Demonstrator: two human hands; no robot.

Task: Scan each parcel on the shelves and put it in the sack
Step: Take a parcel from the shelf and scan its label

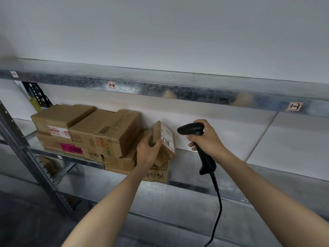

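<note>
My left hand [147,150] grips a small brown cardboard parcel [164,139] tilted on edge, its white label turned to the right. My right hand [207,139] holds a black corded barcode scanner [199,138] by its handle, its head pointing left at that label from a short distance. Both are over the middle shelf [231,173]. Left of the held parcel sits a stack of several brown parcels [99,136], some with white and pink labels. A flat box [156,173] with handwriting lies under the held parcel at the shelf's front edge. No sack is in view.
The metal top shelf [178,86] runs overhead, with tags reading 1-2 and 1-3. A grey upright post [32,163] stands at the left. The scanner cable [218,207] hangs down in front of a lower shelf [160,202]. A white wall lies behind.
</note>
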